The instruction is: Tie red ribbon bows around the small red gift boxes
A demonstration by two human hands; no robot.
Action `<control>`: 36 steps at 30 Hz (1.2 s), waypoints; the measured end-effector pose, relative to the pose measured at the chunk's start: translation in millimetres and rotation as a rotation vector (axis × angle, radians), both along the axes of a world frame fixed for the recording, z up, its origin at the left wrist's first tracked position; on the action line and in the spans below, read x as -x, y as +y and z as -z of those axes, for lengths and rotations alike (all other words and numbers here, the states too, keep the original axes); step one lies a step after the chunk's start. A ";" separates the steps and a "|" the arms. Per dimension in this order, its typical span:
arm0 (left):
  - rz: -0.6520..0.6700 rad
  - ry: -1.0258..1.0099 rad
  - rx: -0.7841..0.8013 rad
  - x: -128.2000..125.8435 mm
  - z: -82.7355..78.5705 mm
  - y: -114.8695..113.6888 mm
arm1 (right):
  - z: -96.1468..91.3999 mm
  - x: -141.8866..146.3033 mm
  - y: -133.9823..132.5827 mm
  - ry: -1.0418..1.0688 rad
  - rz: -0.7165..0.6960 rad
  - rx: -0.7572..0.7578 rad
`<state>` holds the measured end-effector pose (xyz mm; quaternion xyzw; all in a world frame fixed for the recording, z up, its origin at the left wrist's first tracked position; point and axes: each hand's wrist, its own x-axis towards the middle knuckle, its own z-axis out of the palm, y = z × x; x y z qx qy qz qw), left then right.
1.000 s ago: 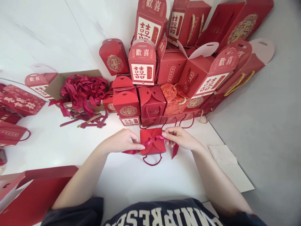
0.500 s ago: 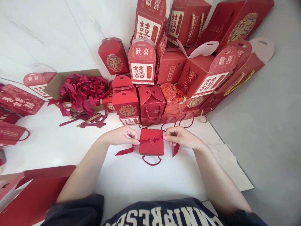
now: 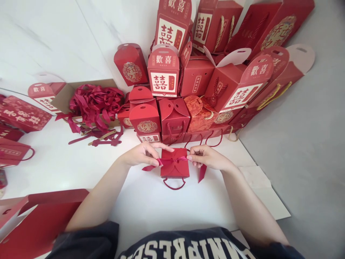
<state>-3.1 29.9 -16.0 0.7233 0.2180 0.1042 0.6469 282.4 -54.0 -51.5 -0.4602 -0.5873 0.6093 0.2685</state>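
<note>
A small red gift box (image 3: 174, 169) with a cord handle stands on the white table (image 3: 151, 205) right in front of me. A dark red ribbon (image 3: 170, 160) runs across its top. My left hand (image 3: 142, 154) pinches the ribbon at the box's left edge, index finger stretched over the lid. My right hand (image 3: 206, 157) pinches the ribbon at the right edge. One loose ribbon end (image 3: 202, 172) hangs under my right hand, the other sticks out left of the box.
A stack of red gift boxes and bags (image 3: 194, 79) fills the back of the table. A cardboard box of loose red ribbons (image 3: 94, 102) sits at the left. Flat red boxes (image 3: 18, 118) lie along the left edge, a red folded sheet (image 3: 40, 223) near left.
Both hands stayed at the box's sides. The ribbon went taut across the lid, then slackened a little; my left index finger now reaches over the top and the left ribbon tail is shorter.
</note>
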 end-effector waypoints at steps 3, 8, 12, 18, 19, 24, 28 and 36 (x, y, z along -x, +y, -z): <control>-0.012 -0.082 0.121 -9.4 5.0 -5.8 | 1.0 1.1 0.9 0.010 0.004 0.002; -0.009 -0.048 0.245 -19.5 3.7 -11.8 | 1.6 3.1 1.7 0.030 0.005 0.006; -0.086 -0.069 0.173 -27.4 -0.6 -13.7 | 1.1 5.0 1.2 0.028 0.017 0.016; -0.159 -0.007 0.119 -29.8 1.4 -14.5 | 0.1 5.2 1.2 0.016 0.019 0.012; -0.168 0.011 0.101 -29.4 1.8 -14.4 | -1.0 4.1 1.2 0.010 0.018 -0.003; -0.180 0.115 0.019 -28.9 -0.3 -14.7 | -10.2 -1.6 -1.7 0.061 -0.015 -0.173; -0.152 0.158 -0.004 -29.3 -2.6 -15.4 | -16.2 8.4 -8.0 0.104 -0.003 -0.219; -0.103 0.143 -0.012 -27.8 0.8 -12.9 | -16.5 42.4 -11.7 -0.047 0.058 -0.549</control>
